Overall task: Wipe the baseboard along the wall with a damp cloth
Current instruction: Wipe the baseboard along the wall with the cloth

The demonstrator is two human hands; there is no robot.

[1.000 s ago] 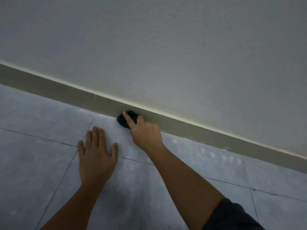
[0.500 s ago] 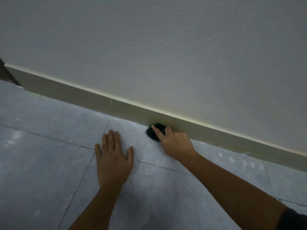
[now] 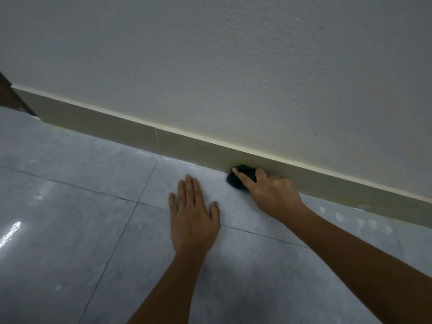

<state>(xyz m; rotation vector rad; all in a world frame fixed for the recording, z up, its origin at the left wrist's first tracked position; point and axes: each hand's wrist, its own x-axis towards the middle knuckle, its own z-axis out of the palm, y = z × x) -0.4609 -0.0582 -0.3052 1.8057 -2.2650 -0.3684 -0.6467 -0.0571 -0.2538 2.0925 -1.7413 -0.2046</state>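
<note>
right hand (image 3: 272, 195) presses a bunched dark cloth (image 3: 240, 180) against the long beige baseboard (image 3: 131, 134), centre right of frame. left hand (image 3: 192, 213) lies flat, fingers spread, on the grey tiled floor (image 3: 70, 230), holding nothing.

Grey tiled floor (image 3: 70, 230), left hand (image 3: 192, 220) flat.

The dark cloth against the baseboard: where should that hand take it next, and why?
Probably slide it on along the baseboard. The right hand presses the dark cloth against its lower edge, the left hand braces flat on the floor, and long stretches run both ways.
</note>
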